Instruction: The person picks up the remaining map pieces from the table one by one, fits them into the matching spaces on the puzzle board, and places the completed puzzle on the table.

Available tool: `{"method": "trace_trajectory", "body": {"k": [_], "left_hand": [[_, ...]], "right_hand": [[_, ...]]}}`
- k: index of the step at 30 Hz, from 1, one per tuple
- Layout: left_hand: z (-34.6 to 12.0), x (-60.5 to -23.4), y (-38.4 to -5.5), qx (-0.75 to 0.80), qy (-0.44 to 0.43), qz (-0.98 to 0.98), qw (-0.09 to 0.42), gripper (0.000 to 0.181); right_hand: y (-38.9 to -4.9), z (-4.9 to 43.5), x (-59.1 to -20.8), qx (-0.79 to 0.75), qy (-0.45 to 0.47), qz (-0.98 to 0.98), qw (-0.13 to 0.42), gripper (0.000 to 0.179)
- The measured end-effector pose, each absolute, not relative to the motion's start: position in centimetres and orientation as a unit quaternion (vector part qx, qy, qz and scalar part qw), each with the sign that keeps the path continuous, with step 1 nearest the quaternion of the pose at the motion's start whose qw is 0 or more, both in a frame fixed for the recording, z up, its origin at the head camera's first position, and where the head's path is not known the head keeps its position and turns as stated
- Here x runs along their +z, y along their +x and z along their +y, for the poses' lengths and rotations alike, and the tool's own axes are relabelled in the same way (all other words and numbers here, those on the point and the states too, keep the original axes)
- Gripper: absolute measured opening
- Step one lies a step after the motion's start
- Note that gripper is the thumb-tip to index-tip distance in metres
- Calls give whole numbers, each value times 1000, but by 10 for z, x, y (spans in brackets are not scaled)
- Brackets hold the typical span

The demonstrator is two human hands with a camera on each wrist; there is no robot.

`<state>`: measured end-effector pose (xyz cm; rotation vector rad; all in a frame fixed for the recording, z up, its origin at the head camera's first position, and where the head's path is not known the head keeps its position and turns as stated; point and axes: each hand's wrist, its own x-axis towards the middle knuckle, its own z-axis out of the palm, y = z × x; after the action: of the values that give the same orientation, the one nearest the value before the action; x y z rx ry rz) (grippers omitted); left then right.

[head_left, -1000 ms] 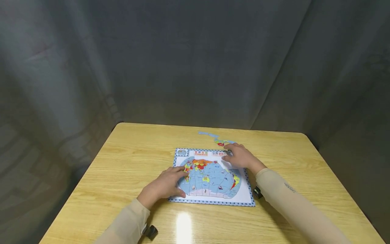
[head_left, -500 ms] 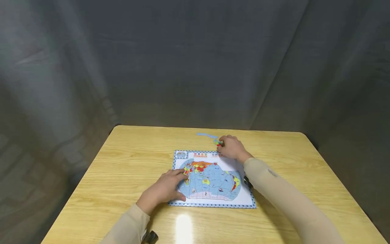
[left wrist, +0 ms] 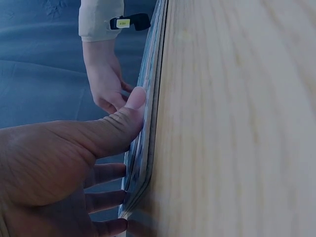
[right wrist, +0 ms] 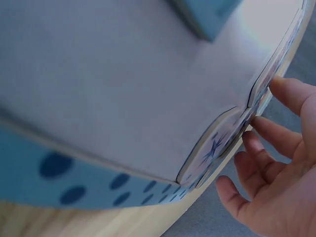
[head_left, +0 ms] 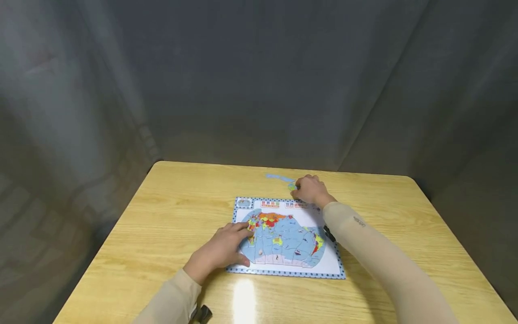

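A world map puzzle board (head_left: 283, 272) with a blue dotted border lies on the table, most of its map filled with flat pieces. My left hand (head_left: 225, 243) rests on the board's left side, fingers spread over the map; in the left wrist view its thumb (left wrist: 133, 101) lies along the edge. My right hand (head_left: 311, 190) reaches past the top edge and pinches a loose puzzle piece, mostly hidden by the fingers. Green and blue of a loose piece (head_left: 292, 186) show beside the fingertips. In the right wrist view thumb and forefinger of the right hand (right wrist: 281, 153) face each other.
Blue strip-like puzzle pieces (head_left: 279, 177) lie behind the board, left of my right hand. A bare white recess (right wrist: 113, 89) shows at the map's upper right. The wooden table (head_left: 182, 193) ends at a dark curtain (head_left: 243, 90).
My right hand has moved up and left from over the board to the loose pieces behind it, and its fingers have closed together there. My left hand stays on the board's left side.
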<state>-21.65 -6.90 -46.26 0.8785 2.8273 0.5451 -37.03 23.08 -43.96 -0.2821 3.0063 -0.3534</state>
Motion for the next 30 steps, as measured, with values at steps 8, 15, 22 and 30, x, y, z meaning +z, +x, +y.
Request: {"method": "trace_trajectory", "body": {"k": [8, 15, 22, 30], "left_hand": [[-67, -459, -214, 177, 296, 937, 64, 81], [-68, -458, -212, 179, 296, 936, 66, 81], [-67, -459, -211, 185, 295, 935, 68, 79], [-67, -458, -210, 182, 297, 934, 72, 80]], "right_hand": [[-366, 232, -437, -124, -92, 987, 38, 37], [-364, 229, -438, -119, -102, 987, 34, 33], [-360, 229, -439, -113, -103, 988, 36, 32], [-358, 230, -438, -120, -100, 987, 26, 32]]}}
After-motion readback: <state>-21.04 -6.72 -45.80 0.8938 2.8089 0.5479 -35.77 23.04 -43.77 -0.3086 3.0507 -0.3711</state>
